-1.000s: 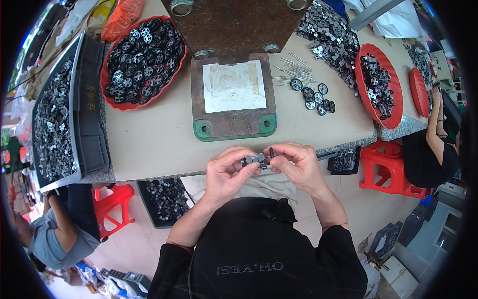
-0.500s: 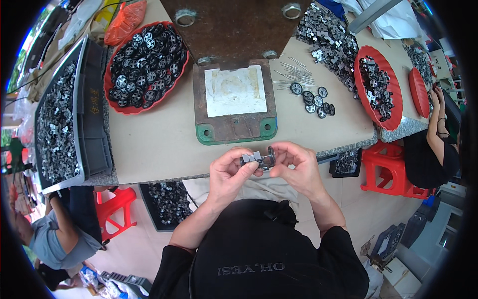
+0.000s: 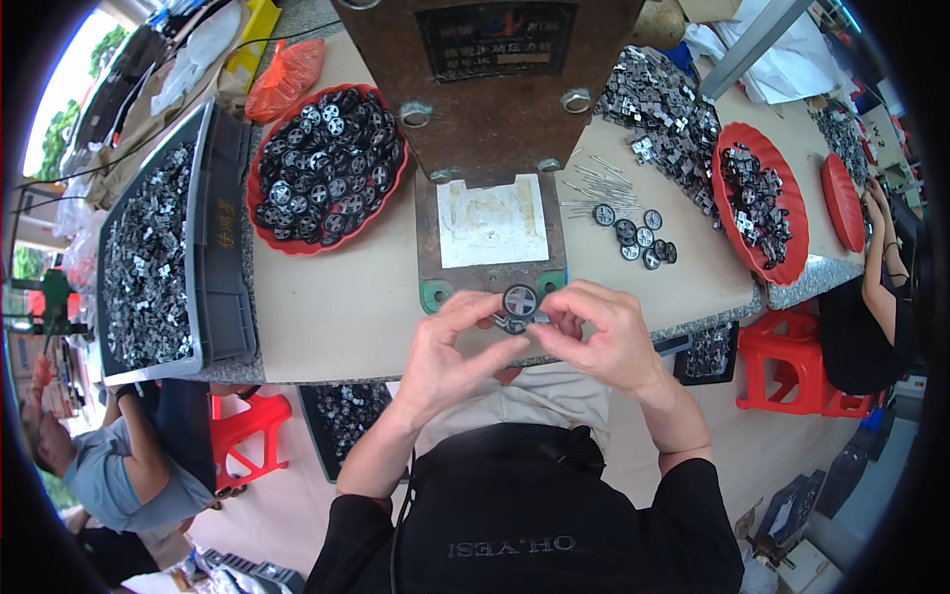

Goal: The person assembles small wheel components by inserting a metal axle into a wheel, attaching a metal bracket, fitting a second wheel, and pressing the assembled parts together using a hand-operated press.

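Observation:
Just in front of the press base, both my hands meet on a small toy wheel assembly, a black wheel with a silver cross-shaped hub facing up and a grey metal piece below it. My left hand pinches it from the left with thumb and forefinger. From the right, my right hand grips it by the thumb and curled fingers, which partly hide the metal piece. The brown metal press rises behind, with a white pad on its green-edged base.
Loose wheels and thin metal pins lie right of the press. A red tray of wheels stands left, beside a grey bin of metal parts. Right are a parts heap and another red tray. Co-workers sit at both sides.
The wheel assembly has turned in my fingers, so the wheel's hub now faces up instead of sideways. My left hand's grip has loosened and shifted. The whole view has tilted slightly, showing more of the press.

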`<state>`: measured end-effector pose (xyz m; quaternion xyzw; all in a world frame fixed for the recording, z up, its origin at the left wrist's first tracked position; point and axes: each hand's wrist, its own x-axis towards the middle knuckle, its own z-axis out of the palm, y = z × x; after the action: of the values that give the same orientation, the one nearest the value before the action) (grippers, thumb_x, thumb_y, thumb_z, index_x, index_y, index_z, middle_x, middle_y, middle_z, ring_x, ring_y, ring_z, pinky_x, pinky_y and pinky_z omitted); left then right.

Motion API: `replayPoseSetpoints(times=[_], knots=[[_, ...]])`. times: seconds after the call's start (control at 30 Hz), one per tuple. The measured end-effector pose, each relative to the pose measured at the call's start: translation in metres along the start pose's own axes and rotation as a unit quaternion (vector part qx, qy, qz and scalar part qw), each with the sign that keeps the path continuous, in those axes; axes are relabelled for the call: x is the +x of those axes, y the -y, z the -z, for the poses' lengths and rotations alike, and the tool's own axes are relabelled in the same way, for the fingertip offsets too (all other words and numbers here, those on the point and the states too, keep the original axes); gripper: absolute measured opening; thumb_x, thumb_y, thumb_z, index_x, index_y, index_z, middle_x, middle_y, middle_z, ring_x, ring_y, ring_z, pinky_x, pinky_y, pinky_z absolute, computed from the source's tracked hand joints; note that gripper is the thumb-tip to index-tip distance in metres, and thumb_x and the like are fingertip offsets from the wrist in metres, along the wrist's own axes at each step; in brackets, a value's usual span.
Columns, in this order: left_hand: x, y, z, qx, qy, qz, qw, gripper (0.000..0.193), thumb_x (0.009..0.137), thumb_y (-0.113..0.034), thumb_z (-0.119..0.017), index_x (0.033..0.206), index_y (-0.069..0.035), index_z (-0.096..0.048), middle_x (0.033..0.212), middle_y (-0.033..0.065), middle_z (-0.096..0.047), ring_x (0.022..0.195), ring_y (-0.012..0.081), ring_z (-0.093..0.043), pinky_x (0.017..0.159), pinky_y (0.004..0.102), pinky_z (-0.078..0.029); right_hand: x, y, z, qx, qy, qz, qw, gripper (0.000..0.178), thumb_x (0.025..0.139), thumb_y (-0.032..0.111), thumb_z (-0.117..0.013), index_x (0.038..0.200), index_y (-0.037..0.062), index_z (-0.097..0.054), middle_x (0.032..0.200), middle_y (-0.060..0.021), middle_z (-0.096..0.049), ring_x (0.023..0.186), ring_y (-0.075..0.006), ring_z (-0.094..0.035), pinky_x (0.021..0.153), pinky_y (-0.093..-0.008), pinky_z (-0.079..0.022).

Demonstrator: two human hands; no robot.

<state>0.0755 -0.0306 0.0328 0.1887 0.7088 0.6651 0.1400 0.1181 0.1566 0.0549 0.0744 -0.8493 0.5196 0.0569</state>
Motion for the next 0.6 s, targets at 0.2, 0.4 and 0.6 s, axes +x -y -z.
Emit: replayPoseSetpoints(times=[0.2,0.4,0.6], knots=[[0.051,0.006,0.012,0.144,-0.094,-0.048,0.984,0.023,0.074,-0.006,-0.070,0.095,0.000,-0.065,0.088,0.0109,-0.065,0.073,0.0179,-0.059,0.069,0.0265,-0.047,0.040,-0.014,0.002,-0.010,-0.017,0.031,0.999,0.022,0.072,0.002,-0.070,0.093,-0.0003,-0.063,0.076,-0.0063,-0.061,0.062,-0.0112,-0.056,0.054,-0.0226,-0.045],[0.086,0.027,0.011,0.221,-0.162,-0.078,0.959,0.021,0.073,-0.012,-0.071,0.088,0.000,-0.065,0.093,0.0110,-0.063,0.089,0.0261,-0.055,0.081,0.0344,-0.042,0.053,-0.024,0.037,-0.042,-0.137,0.026,0.989,0.019,0.077,0.001,-0.065,0.096,-0.0012,-0.064,0.081,-0.0064,-0.063,0.067,-0.0104,-0.059,0.059,-0.0219,-0.046],[0.081,0.028,0.006,0.218,-0.177,-0.107,0.954,0.019,0.071,-0.009,-0.070,0.088,0.000,-0.066,0.089,0.0115,-0.063,0.087,0.0273,-0.056,0.079,0.0349,-0.042,0.058,0.004,0.092,-0.130,-0.204,0.073,0.968,0.013,0.079,0.005,-0.064,0.090,-0.0017,-0.066,0.080,-0.0083,-0.065,0.064,-0.0115,-0.059,0.054,-0.0226,-0.045]])
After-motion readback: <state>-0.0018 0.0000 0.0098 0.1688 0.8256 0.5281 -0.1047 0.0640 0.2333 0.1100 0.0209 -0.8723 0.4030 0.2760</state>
